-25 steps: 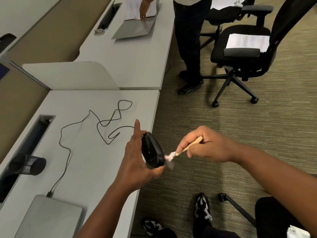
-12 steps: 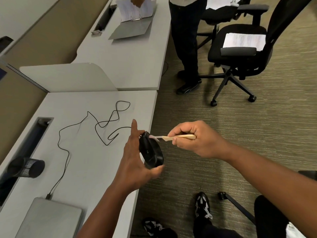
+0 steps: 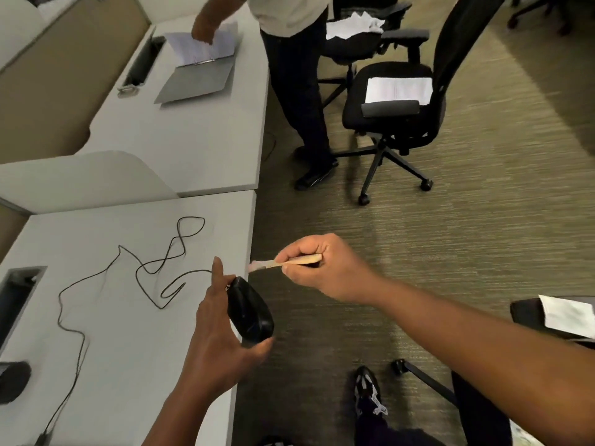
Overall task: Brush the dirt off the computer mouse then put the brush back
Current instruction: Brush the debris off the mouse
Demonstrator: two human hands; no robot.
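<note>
The pale grey laminate desk (image 3: 106, 333) carries a thin black cable (image 3: 151, 272) that loops across its top and runs down to the near edge. A dark rectangular cable slot (image 3: 16, 291) is cut into its left side, and just beside that slot rests a black rounded object (image 3: 13, 379). The desk stands on olive striped carpet floor (image 3: 450, 252).
</note>
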